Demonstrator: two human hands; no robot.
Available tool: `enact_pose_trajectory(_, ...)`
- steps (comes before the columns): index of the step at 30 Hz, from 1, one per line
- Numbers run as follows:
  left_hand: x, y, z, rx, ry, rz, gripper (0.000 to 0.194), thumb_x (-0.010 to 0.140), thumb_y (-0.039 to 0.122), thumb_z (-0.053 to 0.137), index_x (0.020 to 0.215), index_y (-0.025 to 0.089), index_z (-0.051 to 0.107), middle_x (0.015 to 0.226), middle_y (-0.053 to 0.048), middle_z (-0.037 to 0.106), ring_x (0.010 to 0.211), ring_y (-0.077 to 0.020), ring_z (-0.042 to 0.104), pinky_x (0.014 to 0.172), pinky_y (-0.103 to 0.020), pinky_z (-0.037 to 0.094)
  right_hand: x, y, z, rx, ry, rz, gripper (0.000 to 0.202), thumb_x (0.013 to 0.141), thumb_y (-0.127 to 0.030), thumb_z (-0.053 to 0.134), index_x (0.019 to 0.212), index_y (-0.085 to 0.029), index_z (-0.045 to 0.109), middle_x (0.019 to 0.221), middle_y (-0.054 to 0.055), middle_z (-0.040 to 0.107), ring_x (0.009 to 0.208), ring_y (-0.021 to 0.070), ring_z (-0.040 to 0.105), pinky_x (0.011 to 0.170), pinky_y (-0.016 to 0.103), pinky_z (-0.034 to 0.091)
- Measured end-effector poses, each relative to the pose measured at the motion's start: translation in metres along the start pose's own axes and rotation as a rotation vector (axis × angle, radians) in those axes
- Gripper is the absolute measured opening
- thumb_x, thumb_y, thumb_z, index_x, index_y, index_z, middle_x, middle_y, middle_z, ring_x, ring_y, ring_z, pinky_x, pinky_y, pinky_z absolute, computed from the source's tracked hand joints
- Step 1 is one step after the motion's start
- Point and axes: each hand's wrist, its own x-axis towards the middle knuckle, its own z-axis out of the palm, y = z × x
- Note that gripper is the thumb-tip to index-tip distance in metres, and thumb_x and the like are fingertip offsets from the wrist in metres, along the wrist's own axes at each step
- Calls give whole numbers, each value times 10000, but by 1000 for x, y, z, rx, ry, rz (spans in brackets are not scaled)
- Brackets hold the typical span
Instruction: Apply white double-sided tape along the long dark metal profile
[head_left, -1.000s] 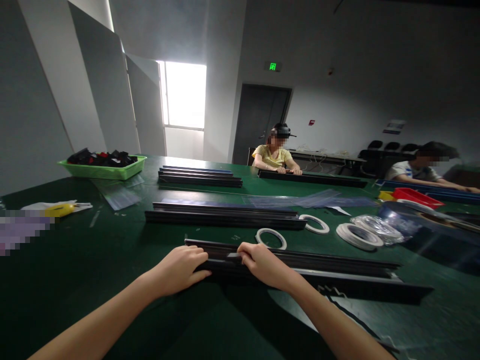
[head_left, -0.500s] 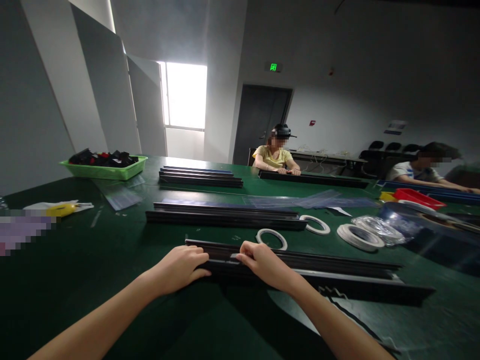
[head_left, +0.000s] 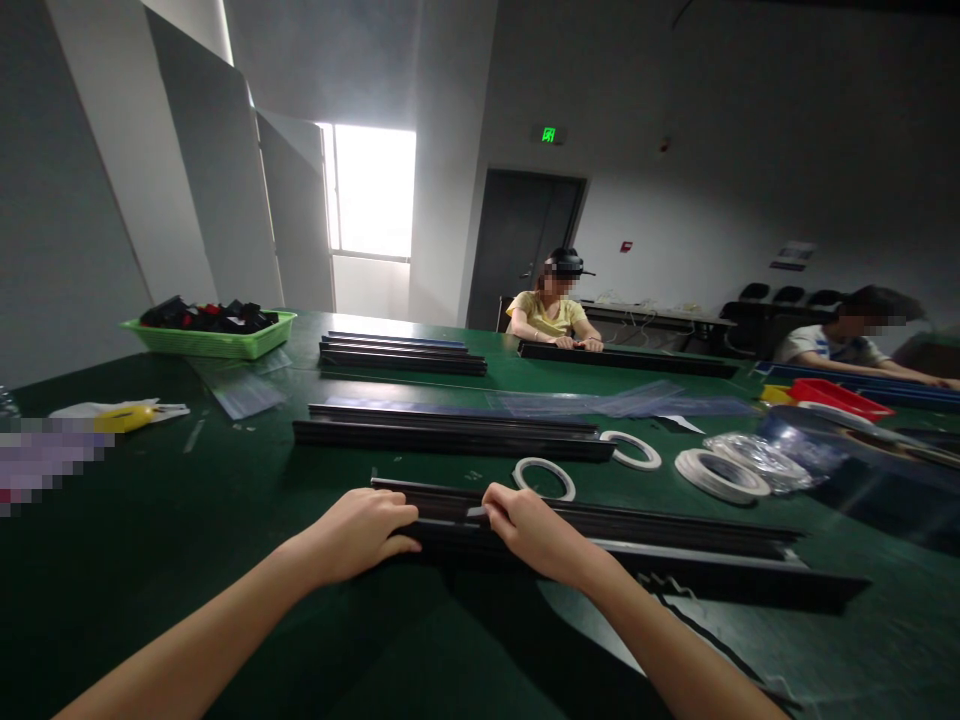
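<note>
A long black channel-shaped profile (head_left: 720, 572) lies across the green table in front of me. My left hand (head_left: 367, 532) grips its left end, fingers over the far side and thumb on the near wall. My right hand (head_left: 525, 525) is closed at the profile's middle, pinching a small pale strip (head_left: 476, 512) against the channel; the strip's other end is hidden by the fingers. Just beyond the right hand lies a white tape ring (head_left: 544, 480). Farther back, another black profile (head_left: 450, 440) rests parallel to mine.
More profiles (head_left: 405, 357) and a green basket (head_left: 206, 344) of black parts stand at the back left. Yellow-handled pliers (head_left: 124, 418) lie left. Tape rolls (head_left: 721, 476), clear plastic strips (head_left: 622, 400) and a red tray (head_left: 836, 397) are right. Two people sit across.
My right hand has shifted slightly to the right along the profile, and a little more of the pale strip shows. My left hand stays in place.
</note>
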Motion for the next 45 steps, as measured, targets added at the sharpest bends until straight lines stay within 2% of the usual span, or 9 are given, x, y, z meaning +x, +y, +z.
enact_pose_trajectory(6,-4,-2,-9,29,-27,-69,286,865,463,498,861,221,651,898,-38,698,805,-201,651,700,-284,462,-2,4,-4,35,-9,12,282,923,-392,456,864,-168,617,748,32,635,654,137,544,587,246,347)
enact_pose_trajectory(12,-8,-11,-12,129,-15,-175,277,784,459,534,753,211,653,771,-44,701,707,-218,648,612,-292,441,-2,10,-3,60,-3,26,303,910,-427,472,858,-166,618,710,11,607,619,121,498,554,242,331)
enact_pose_trajectory(17,-8,-10,-9,112,33,-149,241,780,432,542,750,211,634,776,-32,701,709,-195,639,668,-303,454,-1,9,-1,78,0,12,277,920,-388,450,847,-171,605,706,8,595,621,123,506,562,240,342)
enact_pose_trajectory(22,-5,1,-5,101,68,-110,230,799,419,545,839,210,632,858,-44,701,789,-207,642,761,-335,461,0,7,-1,58,-12,-11,257,935,-339,412,871,-174,599,760,39,634,673,146,556,619,252,369)
enact_pose_trajectory(31,-1,5,2,84,65,-71,201,830,386,523,859,210,616,881,-41,698,811,-207,648,763,-320,458,0,9,0,35,-36,-15,205,899,-220,408,920,-170,606,806,53,658,709,152,583,640,251,383)
enact_pose_trajectory(41,-2,5,1,54,42,-86,234,844,413,508,903,223,632,895,-47,702,815,-207,650,771,-316,465,1,9,-1,66,-20,-16,252,917,-388,482,900,-178,620,796,35,652,692,144,558,605,242,369)
enact_pose_trajectory(45,-2,4,3,55,50,-89,236,847,414,503,893,220,630,905,-44,703,818,-207,650,776,-320,463,1,8,-2,64,-32,-1,268,916,-403,484,885,-175,620,772,31,643,669,140,550,582,240,355)
